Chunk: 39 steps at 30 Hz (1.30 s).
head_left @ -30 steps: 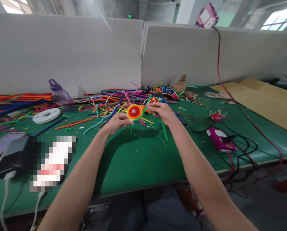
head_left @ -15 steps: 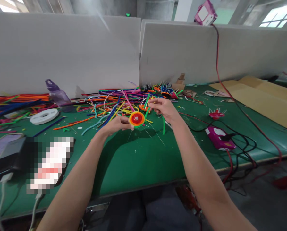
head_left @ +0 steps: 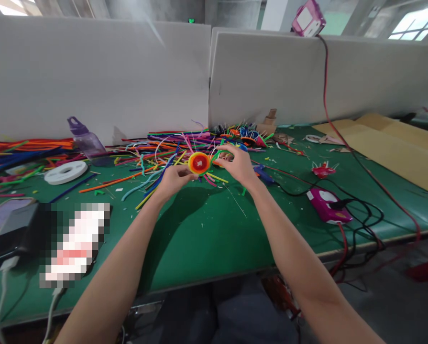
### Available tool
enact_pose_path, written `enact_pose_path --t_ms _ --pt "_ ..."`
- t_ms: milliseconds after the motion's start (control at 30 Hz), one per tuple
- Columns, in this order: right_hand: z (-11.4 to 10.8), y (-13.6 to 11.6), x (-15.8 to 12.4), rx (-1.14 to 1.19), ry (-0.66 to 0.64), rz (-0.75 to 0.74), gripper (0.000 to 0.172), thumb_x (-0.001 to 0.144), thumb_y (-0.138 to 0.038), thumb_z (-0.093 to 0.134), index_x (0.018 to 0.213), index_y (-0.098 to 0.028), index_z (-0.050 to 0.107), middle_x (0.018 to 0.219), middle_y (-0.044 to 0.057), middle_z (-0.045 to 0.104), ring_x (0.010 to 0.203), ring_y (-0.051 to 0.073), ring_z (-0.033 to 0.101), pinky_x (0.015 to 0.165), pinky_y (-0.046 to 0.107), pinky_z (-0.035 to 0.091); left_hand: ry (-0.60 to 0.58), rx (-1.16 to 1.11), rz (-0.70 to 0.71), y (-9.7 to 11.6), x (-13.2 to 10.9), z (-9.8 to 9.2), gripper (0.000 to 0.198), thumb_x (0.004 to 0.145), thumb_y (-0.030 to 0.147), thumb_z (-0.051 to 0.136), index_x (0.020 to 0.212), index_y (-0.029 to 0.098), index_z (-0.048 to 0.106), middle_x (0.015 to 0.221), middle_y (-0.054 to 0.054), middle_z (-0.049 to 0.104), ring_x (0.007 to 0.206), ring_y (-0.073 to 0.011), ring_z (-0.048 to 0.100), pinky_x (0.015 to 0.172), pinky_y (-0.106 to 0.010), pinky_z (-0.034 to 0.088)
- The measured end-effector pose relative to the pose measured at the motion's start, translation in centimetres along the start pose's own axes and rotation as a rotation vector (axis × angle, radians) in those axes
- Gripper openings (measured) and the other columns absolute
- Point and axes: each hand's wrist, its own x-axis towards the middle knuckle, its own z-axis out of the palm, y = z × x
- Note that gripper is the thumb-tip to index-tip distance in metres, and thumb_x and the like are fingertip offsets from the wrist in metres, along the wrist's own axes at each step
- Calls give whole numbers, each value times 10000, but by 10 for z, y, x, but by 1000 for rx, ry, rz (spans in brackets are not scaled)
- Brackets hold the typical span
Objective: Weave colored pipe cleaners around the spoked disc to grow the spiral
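Observation:
Between the thumb and fingers of my left hand [head_left: 176, 180] is a round coiled pipe-cleaner disc [head_left: 200, 165], red in the middle with orange and yellow rings and a pale spot at its centre. A green pipe cleaner [head_left: 215, 155] runs from the disc's edge to my right hand [head_left: 238, 164], whose thumb and fingers are closed on it. Both hands are above the green table, close together. Behind them lies a heap of loose coloured pipe cleaners [head_left: 170, 143], partly hidden by my fingers.
A blue glue gun [head_left: 264, 175] lies beyond my right wrist, its cord leading toward a purple power socket [head_left: 328, 205]. On the left are a white ring-shaped spool [head_left: 66, 173], a purple bottle [head_left: 88, 143] and a blurred-out phone [head_left: 79, 243]. White panels [head_left: 127, 76] border the back.
Both hands have moved up a little and leftward with the disc. My right hand has turned, and the green pipe cleaner now bends in an arc near the disc. The blue glue gun has come into view.

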Motion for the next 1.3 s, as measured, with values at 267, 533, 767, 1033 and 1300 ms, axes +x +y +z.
enact_pose_path --t_ms 267,533,767,1033,1300 --pt "15 -12 -10 -244 113 -287 121 857 -175 605 925 -241 680 1061 67 662 1074 257 567 980 464 418 147 28 15 0 0 2 279 654 403 745 581 165 620 527 24 529 503 -97 404 500 -250 286" --pt "33 -16 -15 -132 25 -152 172 873 -337 635 788 -197 688 912 62 733 896 229 624 991 448 368 190 -97 83 4 0 4 211 648 348 758 655 156 670 523 34 526 493 -90 406 494 -247 298" --pt "29 -17 -12 178 -102 91 327 779 -469 659 636 -177 630 676 29 655 671 166 558 686 315 403 130 -100 52 6 -1 8 246 636 360 789 623 161 645 517 27 536 484 -104 437 500 -259 343" --pt "31 -12 -12 215 -12 180 327 736 -478 668 591 -189 620 565 4 571 592 147 493 604 292 359 440 228 204 1 -5 8 165 734 326 753 799 211 652 867 -45 675 877 -212 585 836 -328 430" --pt "31 -16 -13 267 -18 187 353 715 -501 685 577 -185 610 557 3 564 589 145 488 601 289 363 223 -21 89 10 -9 26 250 800 429 670 820 183 709 731 -20 672 679 -161 587 702 -288 454"
